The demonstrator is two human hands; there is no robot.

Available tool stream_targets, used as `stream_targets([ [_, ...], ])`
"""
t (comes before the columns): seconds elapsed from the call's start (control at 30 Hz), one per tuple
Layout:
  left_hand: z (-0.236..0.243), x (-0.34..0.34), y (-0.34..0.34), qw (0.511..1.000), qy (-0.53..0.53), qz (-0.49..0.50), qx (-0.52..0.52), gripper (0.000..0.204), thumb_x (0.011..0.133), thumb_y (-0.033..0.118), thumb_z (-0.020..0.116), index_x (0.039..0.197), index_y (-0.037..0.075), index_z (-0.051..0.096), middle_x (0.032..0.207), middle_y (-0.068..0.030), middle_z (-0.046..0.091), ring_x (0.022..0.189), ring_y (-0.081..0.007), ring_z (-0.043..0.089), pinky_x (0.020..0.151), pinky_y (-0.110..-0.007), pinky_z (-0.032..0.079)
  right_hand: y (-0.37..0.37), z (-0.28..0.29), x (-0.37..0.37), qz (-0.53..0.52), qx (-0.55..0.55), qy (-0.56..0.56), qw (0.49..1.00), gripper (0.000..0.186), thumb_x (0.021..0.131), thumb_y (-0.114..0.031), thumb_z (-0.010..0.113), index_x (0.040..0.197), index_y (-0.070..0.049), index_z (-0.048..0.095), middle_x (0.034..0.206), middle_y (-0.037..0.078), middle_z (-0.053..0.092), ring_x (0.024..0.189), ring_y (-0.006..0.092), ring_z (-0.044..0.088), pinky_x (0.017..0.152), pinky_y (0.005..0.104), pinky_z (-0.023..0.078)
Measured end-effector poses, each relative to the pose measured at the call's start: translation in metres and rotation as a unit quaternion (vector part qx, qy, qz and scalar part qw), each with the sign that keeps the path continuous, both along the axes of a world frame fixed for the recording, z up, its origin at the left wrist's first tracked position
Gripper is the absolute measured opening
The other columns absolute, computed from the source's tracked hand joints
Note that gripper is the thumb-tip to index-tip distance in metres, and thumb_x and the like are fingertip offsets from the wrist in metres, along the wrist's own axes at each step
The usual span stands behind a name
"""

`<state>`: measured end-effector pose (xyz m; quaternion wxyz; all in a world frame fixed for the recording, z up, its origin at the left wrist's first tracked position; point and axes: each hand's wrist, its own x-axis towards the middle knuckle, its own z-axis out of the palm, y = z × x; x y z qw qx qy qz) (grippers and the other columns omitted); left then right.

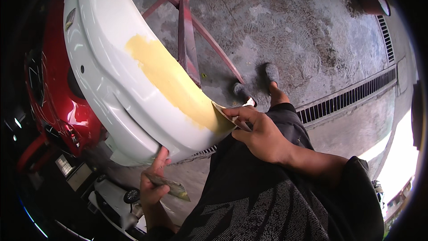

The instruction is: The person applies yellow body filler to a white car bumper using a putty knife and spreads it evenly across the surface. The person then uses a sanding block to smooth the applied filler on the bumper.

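A white car bumper (100, 27) runs from the upper left down to my lap. A long patch of yellow body filler (171, 80) covers its right-hand edge. My right hand (263, 138) pinches a thin flat filler spreader (219, 108) against the lower end of that patch; the fingers hide much of it. My left hand (154, 180) grips a flat, putty-smeared scraper plate (176, 188) between thumb and palm. Its forefinger is stretched up and touches the bumper's lower edge.
A red-painted metal stand (185, 35) is beside the bumper. Behind it on the left sits a red car (67, 93), with a white car (113, 201) lower down. A drain grate (347, 96) crosses the concrete floor (285, 27). Another person's foot (383, 5) shows at upper right.
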<state>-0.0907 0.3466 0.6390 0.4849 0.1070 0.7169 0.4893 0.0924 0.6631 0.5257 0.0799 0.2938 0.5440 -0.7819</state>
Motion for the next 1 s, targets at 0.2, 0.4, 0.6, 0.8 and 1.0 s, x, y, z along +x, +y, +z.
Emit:
stream_targets([
  [0.2,-0.001,-0.003,-0.005,1.000,-0.006,-0.016,0.003,0.111,0.079,0.038,0.091,0.161,-0.020,0.040,0.175,-0.0357,0.033,0.167,-0.0429,0.030,0.128,-0.055,0.029,-0.006,0.018,0.022,-0.009,-0.044,0.013,0.999,0.051,0.097,-0.001,0.068,0.148,-0.002,0.066,0.136,0.014,0.065,0.126,0.0260,0.066,0.111,0.0349,0.050],
  [0.4,-0.003,-0.006,-0.004,1.000,-0.010,-0.009,0.015,0.113,0.079,0.040,0.091,0.161,-0.020,0.040,0.175,-0.0354,0.034,0.166,-0.0419,0.032,0.128,-0.053,0.031,0.040,0.026,-0.008,-0.019,-0.115,-0.078,0.990,0.049,0.100,-0.007,0.061,0.149,-0.002,0.065,0.133,0.012,0.072,0.119,0.0205,0.066,0.109,0.0344,0.049],
  [0.6,0.000,-0.005,0.002,1.000,-0.020,0.007,0.005,0.109,0.079,0.040,0.092,0.160,-0.017,0.045,0.175,-0.0355,0.034,0.167,-0.0415,0.032,0.128,-0.053,0.031,0.042,0.022,-0.029,0.021,-0.081,-0.082,0.993,0.047,0.102,-0.013,0.061,0.147,-0.002,0.066,0.135,0.013,0.073,0.121,0.0212,0.067,0.108,0.0356,0.051],
  [0.8,0.000,-0.005,-0.002,1.000,-0.019,0.001,0.000,0.112,0.078,0.039,0.092,0.162,-0.016,0.042,0.174,-0.0330,0.038,0.166,-0.0391,0.035,0.127,-0.052,0.031,0.023,0.026,-0.031,0.035,-0.027,-0.053,0.998,0.045,0.104,-0.014,0.068,0.148,-0.002,0.066,0.124,0.007,0.072,0.110,0.0162,0.066,0.104,0.0323,0.051],
  [1.0,0.000,-0.005,-0.007,1.000,0.008,-0.024,-0.013,0.115,0.078,0.043,0.087,0.163,-0.018,0.038,0.173,-0.0342,0.038,0.165,-0.0418,0.037,0.127,-0.053,0.034,0.009,0.054,-0.019,0.047,-0.007,-0.028,0.998,0.044,0.105,-0.015,0.069,0.147,0.000,0.065,0.128,0.014,0.069,0.109,0.0199,0.066,0.099,0.0354,0.053],
])
